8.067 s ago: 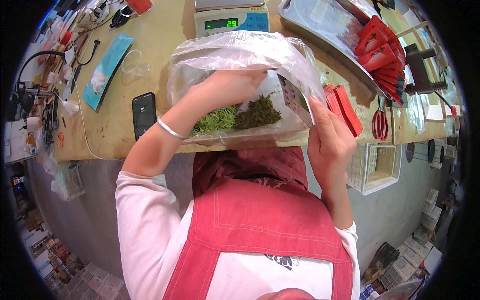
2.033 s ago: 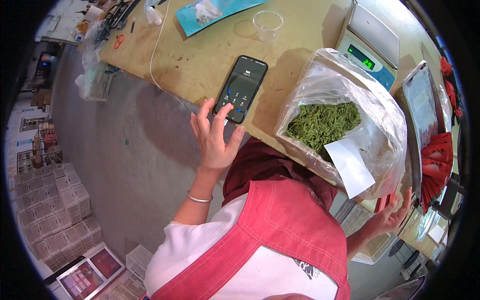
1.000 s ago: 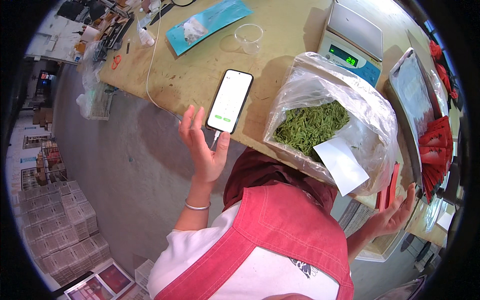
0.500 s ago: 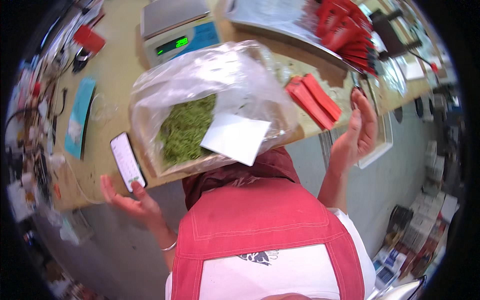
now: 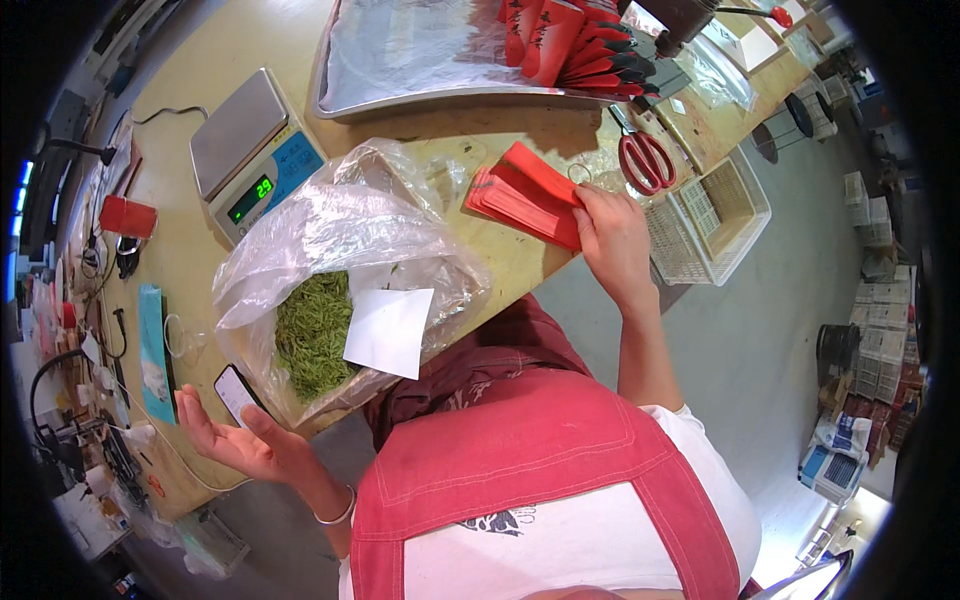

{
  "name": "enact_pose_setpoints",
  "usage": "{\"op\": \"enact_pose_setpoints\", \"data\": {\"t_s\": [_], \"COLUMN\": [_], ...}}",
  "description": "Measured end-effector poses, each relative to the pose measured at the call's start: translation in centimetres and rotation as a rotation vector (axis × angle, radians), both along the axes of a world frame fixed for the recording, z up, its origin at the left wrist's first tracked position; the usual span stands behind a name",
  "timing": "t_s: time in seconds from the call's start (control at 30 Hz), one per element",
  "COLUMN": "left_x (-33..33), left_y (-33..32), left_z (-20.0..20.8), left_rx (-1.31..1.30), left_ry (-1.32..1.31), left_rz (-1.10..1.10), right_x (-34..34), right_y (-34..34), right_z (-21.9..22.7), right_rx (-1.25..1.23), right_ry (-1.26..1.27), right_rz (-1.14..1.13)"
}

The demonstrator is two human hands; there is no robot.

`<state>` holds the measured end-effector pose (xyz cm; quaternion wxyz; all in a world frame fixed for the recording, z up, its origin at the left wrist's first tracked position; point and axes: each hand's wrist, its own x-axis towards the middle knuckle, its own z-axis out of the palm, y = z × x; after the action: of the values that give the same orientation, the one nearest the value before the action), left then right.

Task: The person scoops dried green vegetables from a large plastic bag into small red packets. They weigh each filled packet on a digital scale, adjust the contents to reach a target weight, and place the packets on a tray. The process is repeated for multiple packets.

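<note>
My right hand [image 5: 615,240] has its thumb and fingers closed on the near right end of a red packet [image 5: 543,172]. That packet lies across a fanned stack of flat red packets [image 5: 515,208] on the table. Palm up and fingers apart, my left hand [image 5: 245,442] is held at the table's near edge, beside a phone [image 5: 235,392] with a lit screen. Between my hands sits a box lined with a clear plastic bag [image 5: 325,235]. Loose green leaves [image 5: 312,335] fill part of it, and a white card [image 5: 390,332] rests at its right side.
A digital scale [image 5: 240,130] stands behind the bag. Farther back, a metal tray [image 5: 430,102] carries red and black pouches [image 5: 560,45]. Red-handled scissors [image 5: 645,162] lie right of my right hand, above a white plastic basket [image 5: 740,220]. A teal packet [image 5: 153,350] lies at left.
My right hand has moved left from near the scissors onto the red packets. My left hand stays open, slightly lower and left. The view has turned, shifting the table contents left.
</note>
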<state>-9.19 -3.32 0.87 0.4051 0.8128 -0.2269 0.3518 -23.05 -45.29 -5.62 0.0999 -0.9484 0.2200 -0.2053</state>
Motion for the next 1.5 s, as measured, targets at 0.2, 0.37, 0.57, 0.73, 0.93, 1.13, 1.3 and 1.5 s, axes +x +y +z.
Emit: {"op": "enact_pose_setpoints", "data": {"t_s": [0.2, 0.37, 0.57, 0.73, 0.93, 1.13, 1.3, 1.5], "left_x": [0.3, 0.0, -0.5, -1.8, -2.9, -3.8, -3.5, -3.4], "left_y": [-3.8, -6.1, -8.0, -9.1, -11.3, -15.0, -14.1, -14.8], "left_z": [1.4, 2.0, 2.6, 3.7, 6.4, 9.6, 8.0, 7.9], "left_rx": [-0.092, -0.058, -0.090, -0.150, 0.262, 0.697, 0.473, 0.500], "left_ry": [-0.021, -0.003, 0.006, 0.137, 0.016, -0.110, 0.133, -0.030], "left_rz": [-0.123, -0.189, -0.311, -0.460, -0.650, -0.892, -1.014, -0.894], "right_x": [-0.1, -0.8, -1.9, -1.5, -2.3, -1.4, -2.0, -2.1], "right_y": [-1.3, -1.8, -0.7, 1.7, 4.5, 8.3, 8.2, 8.7], "right_z": [0.3, 0.3, 3.3, 7.2, 11.1, 10.9, 11.4, 10.9], "right_rx": [0.162, 0.262, 0.362, 0.429, 0.611, 0.537, 0.911, 1.153], "right_ry": [-0.278, -0.220, -0.404, -0.640, -0.587, -0.501, -0.359, -0.416], "right_rz": [-0.055, 0.150, 0.007, 0.123, 0.448, 0.764, 0.822, 0.671]}}
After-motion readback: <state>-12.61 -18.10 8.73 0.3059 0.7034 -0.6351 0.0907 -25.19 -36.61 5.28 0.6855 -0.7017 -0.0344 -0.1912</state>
